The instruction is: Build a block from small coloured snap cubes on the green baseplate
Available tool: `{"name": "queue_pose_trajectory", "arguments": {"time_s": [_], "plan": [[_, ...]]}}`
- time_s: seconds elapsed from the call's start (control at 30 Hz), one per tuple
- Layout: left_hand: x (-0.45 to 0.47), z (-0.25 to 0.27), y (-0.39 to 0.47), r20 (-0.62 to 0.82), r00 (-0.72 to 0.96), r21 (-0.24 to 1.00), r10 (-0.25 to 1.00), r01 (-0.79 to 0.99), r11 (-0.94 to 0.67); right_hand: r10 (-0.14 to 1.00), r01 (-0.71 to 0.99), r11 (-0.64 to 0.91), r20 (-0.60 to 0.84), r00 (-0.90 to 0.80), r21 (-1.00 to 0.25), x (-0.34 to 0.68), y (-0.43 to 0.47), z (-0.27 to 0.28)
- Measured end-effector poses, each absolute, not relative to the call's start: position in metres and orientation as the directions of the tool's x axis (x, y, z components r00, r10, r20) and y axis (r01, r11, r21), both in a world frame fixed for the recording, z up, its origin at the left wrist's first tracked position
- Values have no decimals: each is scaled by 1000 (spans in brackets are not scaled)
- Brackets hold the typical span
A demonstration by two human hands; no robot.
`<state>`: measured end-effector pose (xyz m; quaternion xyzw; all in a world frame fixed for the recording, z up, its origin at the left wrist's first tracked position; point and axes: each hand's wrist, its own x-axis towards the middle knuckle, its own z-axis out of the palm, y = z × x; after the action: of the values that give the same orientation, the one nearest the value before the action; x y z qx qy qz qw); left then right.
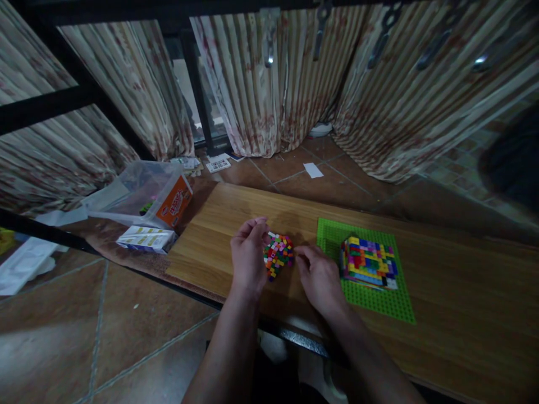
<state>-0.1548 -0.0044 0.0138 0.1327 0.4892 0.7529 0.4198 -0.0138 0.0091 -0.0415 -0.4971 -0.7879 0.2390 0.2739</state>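
Note:
A flat, tightly packed heart-like patch of small toy building bricks (278, 255) in many colours lies on the wooden tabletop between my hands. My left hand (248, 255) is at its left edge, fingers curled together; what they hold, if anything, is hidden. On the other side, my right hand (318, 275) has thumb and forefinger pinched near the patch's right edge. Anything in that pinch is too small to name. To the right, a block built of multicoloured bricks (368, 262) stands on a green studded baseplate (398, 306).
A clear plastic tub (126, 193) with an orange label stands left of the wooden tabletop (463, 303), a white-and-blue box (147, 238) in front of it. Striped curtains (286, 84) hang behind. Papers (313, 170) lie on the tiled floor, and a black metal frame (113, 123) crosses the left.

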Motion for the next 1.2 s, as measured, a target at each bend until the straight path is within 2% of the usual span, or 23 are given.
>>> {"name": "queue_pose_trajectory", "arguments": {"time_s": [0.33,0.57,0.77,1.2], "plan": [[-157,14,-6,-233,-579,810,781,-560,-174,951,719,308,194,-240,-622,-29,31,-49],[-161,12,-4,-254,-581,782,774,-594,-189,980,809,200,99,-174,-553,-46,44,-44],[-162,15,-2,-278,-589,790,759,-590,-169,983,815,130,-32,-179,-565,-49,45,-33],[-158,17,0,-303,-574,816,761,-569,-104,984,867,103,-77,-160,-487,-57,34,-25]]}}
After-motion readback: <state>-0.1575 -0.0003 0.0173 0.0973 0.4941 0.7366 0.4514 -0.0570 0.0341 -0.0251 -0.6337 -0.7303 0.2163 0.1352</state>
